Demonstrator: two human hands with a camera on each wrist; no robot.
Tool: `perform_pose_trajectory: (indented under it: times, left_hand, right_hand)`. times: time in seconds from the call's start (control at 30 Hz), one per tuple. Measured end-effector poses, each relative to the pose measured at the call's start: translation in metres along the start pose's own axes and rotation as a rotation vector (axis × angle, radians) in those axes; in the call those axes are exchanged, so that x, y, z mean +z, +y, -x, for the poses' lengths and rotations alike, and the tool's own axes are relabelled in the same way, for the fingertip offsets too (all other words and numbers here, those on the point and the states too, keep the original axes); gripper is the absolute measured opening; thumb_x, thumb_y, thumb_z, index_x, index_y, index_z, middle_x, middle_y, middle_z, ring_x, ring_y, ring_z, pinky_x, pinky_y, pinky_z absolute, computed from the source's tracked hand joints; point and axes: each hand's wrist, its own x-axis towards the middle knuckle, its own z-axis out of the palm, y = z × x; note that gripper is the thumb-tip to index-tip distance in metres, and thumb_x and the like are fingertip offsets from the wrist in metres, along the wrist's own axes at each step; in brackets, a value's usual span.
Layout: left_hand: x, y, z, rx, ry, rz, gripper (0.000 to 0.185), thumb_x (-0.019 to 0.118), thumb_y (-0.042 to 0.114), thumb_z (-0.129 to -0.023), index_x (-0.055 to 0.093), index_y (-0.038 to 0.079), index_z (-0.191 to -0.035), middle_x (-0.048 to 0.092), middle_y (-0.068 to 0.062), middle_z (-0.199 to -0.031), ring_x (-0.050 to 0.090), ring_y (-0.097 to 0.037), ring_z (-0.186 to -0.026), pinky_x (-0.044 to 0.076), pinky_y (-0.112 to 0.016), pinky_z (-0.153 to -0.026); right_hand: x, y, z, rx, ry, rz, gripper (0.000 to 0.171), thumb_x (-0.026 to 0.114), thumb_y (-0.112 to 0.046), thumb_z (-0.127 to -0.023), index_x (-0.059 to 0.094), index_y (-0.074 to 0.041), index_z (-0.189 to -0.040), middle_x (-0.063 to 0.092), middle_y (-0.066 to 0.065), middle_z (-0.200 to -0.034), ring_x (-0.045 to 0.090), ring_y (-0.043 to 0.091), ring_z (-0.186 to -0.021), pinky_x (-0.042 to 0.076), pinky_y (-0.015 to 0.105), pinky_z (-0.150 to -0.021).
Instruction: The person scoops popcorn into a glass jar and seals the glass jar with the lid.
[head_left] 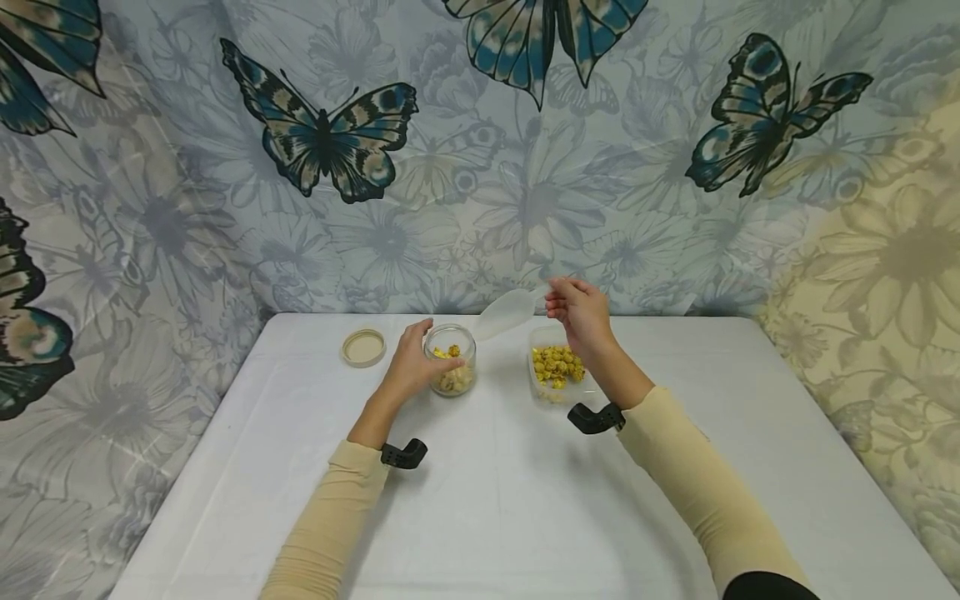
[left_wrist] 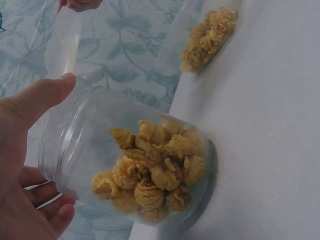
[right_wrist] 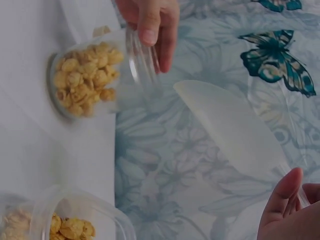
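Lid [head_left: 363,347] left of jar [head_left: 451,359]

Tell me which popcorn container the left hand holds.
The round clear glass jar, gripped by the left hand; the rectangular clear plastic tub sits untouched.

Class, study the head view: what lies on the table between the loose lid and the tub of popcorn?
The glass jar, partly filled with popcorn and gripped by the left hand, stands between the lid and the tub. The head view shows it.
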Motion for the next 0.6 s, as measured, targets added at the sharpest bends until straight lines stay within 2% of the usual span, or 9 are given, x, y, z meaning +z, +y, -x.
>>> perform_pose_trajectory:
  times: [0.2, 0.47, 0.6]
  left_hand:
    - [-0.004, 0.008, -0.001, 0.028, 0.007, 0.013, 0.095, 0.081, 0.040, -0.077, 0.031, 0.007, -0.151, 0.030, -0.016, -0.154, 0.030, -0.035, -0.144, 0.029, -0.053, -0.117]
    - [-0.002, 0.015, 0.000, 0.118, 0.038, 0.038, 0.093, 0.080, 0.040, -0.078, 0.032, 0.005, -0.150, 0.026, -0.015, -0.155, 0.029, -0.036, -0.145, 0.029, -0.054, -0.117]
    - [-0.001, 0.020, -0.001, 0.144, 0.030, 0.058, 0.093, 0.080, 0.039, -0.078, 0.031, 0.006, -0.150, 0.023, -0.016, -0.157, 0.027, -0.037, -0.145, 0.029, -0.056, -0.117]
  right_hand:
    - [-0.003, -0.007, -0.001, -0.018, -0.009, -0.017, 0.008, 0.057, -0.010, -0.098, 0.060, -0.006, -0.092, 0.064, 0.000, -0.065, 0.059, 0.009, -0.053, 0.052, 0.017, -0.051]
    - [-0.012, -0.012, -0.001, -0.023, -0.017, -0.026, 0.009, 0.059, -0.011, -0.097, 0.063, -0.005, -0.092, 0.063, 0.000, -0.064, 0.059, 0.009, -0.053, 0.051, 0.017, -0.051]
    - [-0.015, -0.015, 0.001, -0.045, -0.002, -0.025, 0.010, 0.057, -0.010, -0.098, 0.063, -0.004, -0.093, 0.063, 0.000, -0.064, 0.058, 0.008, -0.052, 0.051, 0.016, -0.050]
